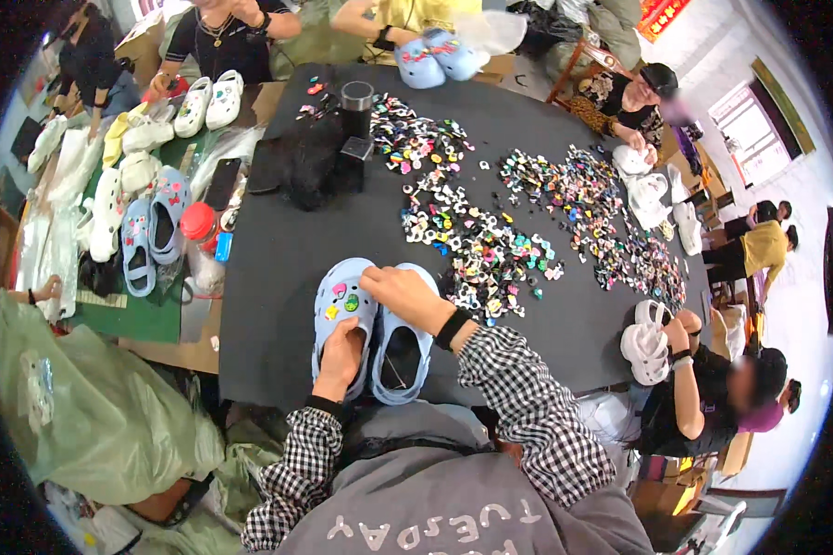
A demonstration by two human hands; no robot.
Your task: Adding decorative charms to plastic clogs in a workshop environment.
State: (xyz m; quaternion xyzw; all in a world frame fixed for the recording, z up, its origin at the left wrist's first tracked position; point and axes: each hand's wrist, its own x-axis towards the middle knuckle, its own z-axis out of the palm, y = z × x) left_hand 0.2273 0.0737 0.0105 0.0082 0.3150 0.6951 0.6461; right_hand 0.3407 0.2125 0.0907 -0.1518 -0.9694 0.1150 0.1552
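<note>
A pair of light blue clogs lies at the near edge of the dark table. The left clog (331,294) carries pink, yellow and green shoe charms (352,302) on its toe. My left hand (340,355) grips this clog at its opening, with the thumb up on the upper. Across the toes reaches my right hand (403,296), its fingers pressed together at the charms' right side. Whatever those fingertips pinch is hidden. Beneath that hand lies the right clog (401,356), its toe partly covered.
Loose shoe charms (477,245) spread in heaps over the dark table (278,268). A black cup (356,97) stands at the back. Left are a red-lidded jar (199,222) and more blue clogs (167,213). Co-workers around the table handle clogs; one at right holds white clogs (646,347).
</note>
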